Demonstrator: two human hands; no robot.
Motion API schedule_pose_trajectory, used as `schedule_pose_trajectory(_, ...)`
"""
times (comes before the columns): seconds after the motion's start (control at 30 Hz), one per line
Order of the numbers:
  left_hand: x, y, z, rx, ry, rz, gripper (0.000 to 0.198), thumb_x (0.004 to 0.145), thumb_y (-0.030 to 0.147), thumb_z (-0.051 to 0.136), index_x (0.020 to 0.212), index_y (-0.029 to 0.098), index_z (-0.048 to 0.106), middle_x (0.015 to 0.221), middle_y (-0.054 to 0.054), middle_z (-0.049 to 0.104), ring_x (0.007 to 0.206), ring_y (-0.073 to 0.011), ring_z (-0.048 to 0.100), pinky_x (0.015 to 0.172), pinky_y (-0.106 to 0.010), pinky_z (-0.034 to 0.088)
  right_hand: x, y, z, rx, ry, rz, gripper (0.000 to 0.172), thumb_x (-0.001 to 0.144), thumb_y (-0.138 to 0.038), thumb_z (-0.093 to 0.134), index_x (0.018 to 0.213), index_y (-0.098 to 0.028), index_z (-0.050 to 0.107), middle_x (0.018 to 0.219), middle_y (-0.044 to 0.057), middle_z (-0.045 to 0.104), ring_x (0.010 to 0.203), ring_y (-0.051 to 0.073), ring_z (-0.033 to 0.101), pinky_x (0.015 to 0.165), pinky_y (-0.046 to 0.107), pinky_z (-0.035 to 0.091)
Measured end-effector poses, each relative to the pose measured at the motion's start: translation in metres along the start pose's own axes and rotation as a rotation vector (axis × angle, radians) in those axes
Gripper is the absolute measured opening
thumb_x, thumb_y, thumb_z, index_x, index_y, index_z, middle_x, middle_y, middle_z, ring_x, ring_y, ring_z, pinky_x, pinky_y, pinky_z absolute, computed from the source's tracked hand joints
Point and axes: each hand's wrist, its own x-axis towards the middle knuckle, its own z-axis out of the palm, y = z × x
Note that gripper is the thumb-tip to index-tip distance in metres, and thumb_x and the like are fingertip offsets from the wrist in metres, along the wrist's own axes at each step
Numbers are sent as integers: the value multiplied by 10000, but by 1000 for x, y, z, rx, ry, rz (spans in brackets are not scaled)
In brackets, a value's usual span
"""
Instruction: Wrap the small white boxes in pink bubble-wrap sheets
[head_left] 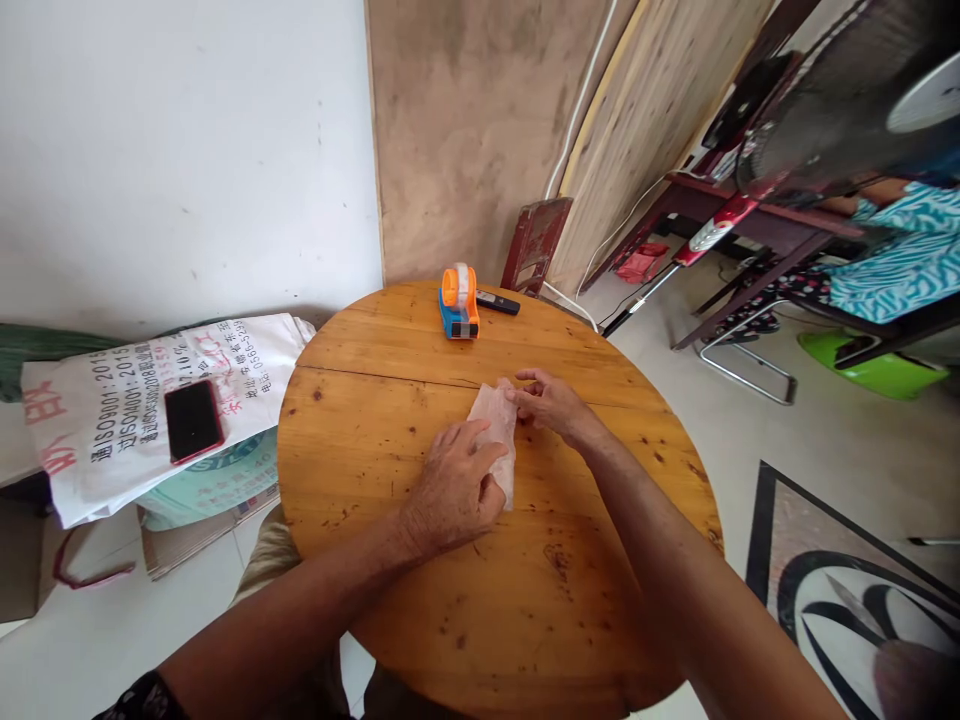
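A small, flat, whitish translucent packet [489, 410], looking like folded bubble wrap, lies on the round wooden table [375, 440]. My left hand [456, 485] rests over its near left part, fingers stretched across the surface and thumb at the near end. At the far right edge, my right hand [553, 405] pinches the packet between thumb and fingers. What is inside the packet, if anything, cannot be made out. Beyond the hands, near the table's far edge, stands an orange and blue tape dispenser [471, 310] with a roll of tape.
A black remote-like object [499, 302] lies beside the dispenser. Left of the table, a phone [193, 420] rests on a white printed sack [259, 340]. A red chair back [536, 240] stands behind. On the right are a standing fan [720, 230] and a seated person's patterned clothing [892, 265].
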Motion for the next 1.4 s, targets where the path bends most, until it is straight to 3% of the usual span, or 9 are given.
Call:
schedule_pose_trajectory(0.17,1,0,1,4,17,0,412,704,96,522,1083,152,671,1299,-162,560,1161,-299,538,1017,-475,446,-12,3,-10,8,81,28,482,786,-383,706,1204,-197,553,1021,87,649,642,120,600,410,183,373)
schedule_pose_trajectory(0.4,2,2,1,8,16,-12,422,699,94,526,1090,145,677,1282,-164,577,1164,-304,540,1015,-483,446,-19,0,-6,140,54,107,250,756,-357,729,878,-174,610,754,32,644,601,123,576,388,187,307)
schedule_pose_trajectory(0.63,3,2,1,-12,22,-25,424,705,97,531,1099,134,682,1370,-178,526,1185,-307,533,1024,-483,433,-8,-17,14,117,27,170,312,717,-349,793,669,-193,528,460,-48,489,412,78,402,371,206,213)
schedule_pose_trajectory(0.83,4,2,-3,24,36,37,409,693,107,544,1074,156,686,1413,-143,522,1242,-311,489,1036,-479,410,-8,-22,18,137,-13,174,323,692,-324,775,608,-201,488,403,-77,413,380,60,313,375,212,184)
schedule_pose_trajectory(1.07,6,1,-5,32,34,103,350,711,110,528,1027,158,672,1198,-101,660,1221,-297,493,1019,-453,405,-5,-25,24,199,27,75,260,656,-261,723,624,-206,471,464,-84,458,412,58,338,384,204,212)
schedule_pose_trajectory(1.23,7,2,-6,36,5,84,345,713,111,528,1022,168,671,1089,-94,686,1139,-284,532,953,-438,432,-2,-22,26,287,-22,51,278,637,-332,748,614,-202,503,465,-69,451,407,64,320,372,219,197)
schedule_pose_trajectory(1.4,7,4,-8,46,4,81,333,716,108,527,1009,171,674,1180,-85,676,1135,-281,537,942,-436,439,-1,-19,28,430,-37,-1,320,591,-407,787,653,-199,552,554,-38,540,490,92,446,434,222,339)
